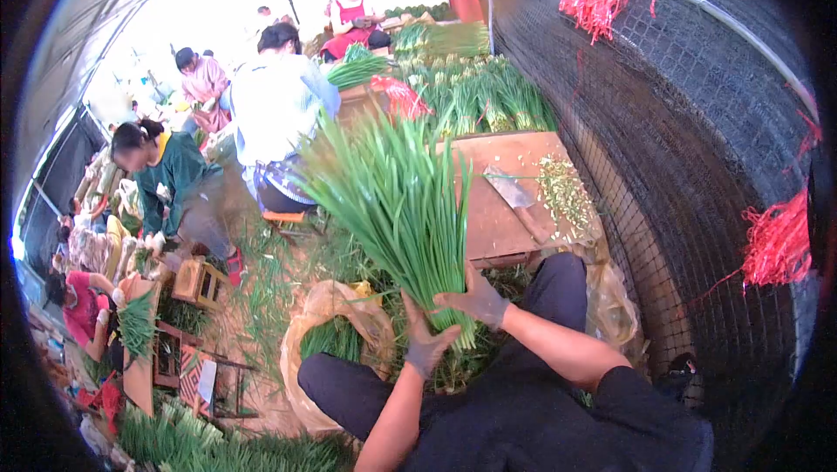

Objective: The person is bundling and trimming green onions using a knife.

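Head view: from my remote station I log both hands on one bunch of long green stalks (403,210), centre of the frame. The stalks lean toward the upper left, leaf tips fanned out and partly blurred, pale ends gathered low, just right of centre.

Left hand (425,339), grey-gloved: closed about the lower left side of the bunch near the pale ends, thumb laid across the front. Right hand (476,296), likewise gloved: pressed against the right side a little higher, fingers across the stalks. I read the grip as the bunch squeezed between the two hands; fingers behind it I cannot see.

Right of centre I note a wooden board (479,215) bearing a broad-bladed knife (510,190) and chopped trimmings (562,193). Bundled greens (488,97) lie beyond it, upper centre. Lower centre, beside the left knee, I record an open plastic bag (301,359) holding more greens (336,341). A person in a striped shirt (279,110) sits upper left of centre.
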### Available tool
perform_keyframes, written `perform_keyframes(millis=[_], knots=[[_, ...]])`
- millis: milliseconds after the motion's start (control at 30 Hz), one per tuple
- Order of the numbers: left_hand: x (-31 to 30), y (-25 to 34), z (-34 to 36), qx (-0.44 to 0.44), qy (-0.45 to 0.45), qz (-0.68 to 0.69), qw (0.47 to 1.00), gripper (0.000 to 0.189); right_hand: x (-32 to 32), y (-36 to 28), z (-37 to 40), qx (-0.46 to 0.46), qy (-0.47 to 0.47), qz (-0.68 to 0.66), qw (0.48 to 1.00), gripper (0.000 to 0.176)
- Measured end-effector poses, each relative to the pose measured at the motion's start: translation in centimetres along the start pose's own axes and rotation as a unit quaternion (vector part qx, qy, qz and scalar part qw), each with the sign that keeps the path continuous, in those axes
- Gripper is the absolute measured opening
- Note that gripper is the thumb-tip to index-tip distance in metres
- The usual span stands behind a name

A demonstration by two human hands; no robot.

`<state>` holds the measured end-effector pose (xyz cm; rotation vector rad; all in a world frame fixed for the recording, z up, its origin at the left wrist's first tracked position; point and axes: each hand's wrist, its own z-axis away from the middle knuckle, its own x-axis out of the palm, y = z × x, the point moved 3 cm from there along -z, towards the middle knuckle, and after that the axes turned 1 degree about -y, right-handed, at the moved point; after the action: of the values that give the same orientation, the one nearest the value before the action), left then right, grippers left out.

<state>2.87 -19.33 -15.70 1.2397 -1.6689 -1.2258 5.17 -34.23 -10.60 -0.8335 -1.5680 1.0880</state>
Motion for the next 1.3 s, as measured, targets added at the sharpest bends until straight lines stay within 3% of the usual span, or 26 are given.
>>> perform_keyframes(millis=[33, 100, 133, 167, 233, 267, 400, 500, 567, 633, 700, 733, 767, 833, 867, 1000, 1067, 1100, 1167, 1300], knots=[[-0.2, 1.6, -0.6, 0.005, -0.005, -0.002, 1.000, 0.115, 0.3, -0.9, 0.9, -0.007, 0.002, 0.000, 1.000, 0.084], [-0.3, 4.3, -1.6, -0.158, 0.003, 0.137, 0.978, 0.106, 0.9, -2.6, 2.4, -0.099, 0.044, 0.290, 0.951, 0.088], [-0.3, 4.3, -1.7, -0.126, 0.057, 0.164, 0.977, 0.091, 1.3, -2.9, 3.0, -0.084, 0.039, 0.244, 0.965, 0.092], [-0.6, 4.2, -2.0, -0.121, 0.056, 0.162, 0.978, 0.091, 1.5, -2.6, 3.1, -0.090, 0.037, 0.245, 0.965, 0.092], [-0.7, 3.9, -2.7, -0.234, 0.073, 0.227, 0.943, 0.077, 1.5, -2.4, 3.5, -0.134, 0.039, 0.225, 0.964, 0.093], [-0.2, 4.7, -3.2, -0.184, 0.080, 0.263, 0.944, 0.066, 1.4, -2.4, 3.8, -0.115, 0.045, 0.211, 0.970, 0.094], [1.4, 5.6, -3.8, -0.142, 0.103, 0.338, 0.925, 0.056, 0.5, -2.5, 4.5, -0.091, 0.064, 0.243, 0.964, 0.096], [2.0, 6.1, -4.1, -0.064, 0.116, 0.357, 0.925, 0.049, 0.2, -3.7, 5.1, -0.089, 0.048, 0.174, 0.980, 0.098], [1.8, 5.6, -4.0, -0.061, 0.168, 0.285, 0.942, 0.045, -0.8, -5.0, 5.8, -0.180, 0.178, 0.329, 0.910, 0.096], [1.8, 5.7, -3.8, -0.063, 0.187, 0.275, 0.941, 0.044, -1.3, -7.2, 6.6, -0.196, 0.221, 0.293, 0.910, 0.086], [1.8, 6.4, -3.6, -0.068, 0.204, 0.263, 0.941, 0.043, -1.4, -11.7, 7.9, -0.320, 0.285, 0.390, 0.815, 0.069], [1.8, 6.9, -3.5, -0.067, 0.214, 0.241, 0.944, 0.042, -0.2, -14.9, 8.7, -0.317, 0.267, 0.483, 0.771, 0.046], [1.7, 7.3, -3.4, -0.065, 0.222, 0.218, 0.948, 0.041, 0.7, -17.6, 8.8, -0.316, 0.269, 0.483, 0.771, 0.046], [1.8, 7.7, -3.1, -0.067, 0.217, 0.200, 0.953, 0.043, 3.0, -20.8, 7.6, -0.283, 0.117, 0.587, 0.749, 0.031], [1.8, 7.8, -3.0, -0.068, 0.216, 0.182, 0.957, 0.045, 2.9, -20.4, 6.5, -0.347, 0.130, 0.575, 0.730, 0.028], [2.1, 7.8, -2.7, -0.055, 0.219, 0.159, 0.961, 0.046, 3.6, -21.1, 3.4, -0.300, 0.068, 0.620, 0.722, 0.031], [2.3, 8.6, -2.7, -0.048, 0.210, 0.134, 0.967, 0.047, 3.8, -21.2, 2.7, -0.177, 0.094, 0.601, 0.773, 0.029], [2.3, 8.4, -2.8, -0.048, 0.207, 0.133, 0.968, 0.047, 3.8, -21.4, 2.6, -0.177, 0.096, 0.601, 0.774, 0.029], [2.1, 7.6, -2.8, -0.049, 0.189, 0.143, 0.970, 0.048, 3.5, -21.1, 2.2, -0.067, 0.095, 0.602, 0.790, 0.035], [1.6, 6.6, -2.5, -0.078, 0.180, 0.139, 0.971, 0.045, 3.4, -20.3, 3.2, -0.145, 0.097, 0.567, 0.805, 0.040]])
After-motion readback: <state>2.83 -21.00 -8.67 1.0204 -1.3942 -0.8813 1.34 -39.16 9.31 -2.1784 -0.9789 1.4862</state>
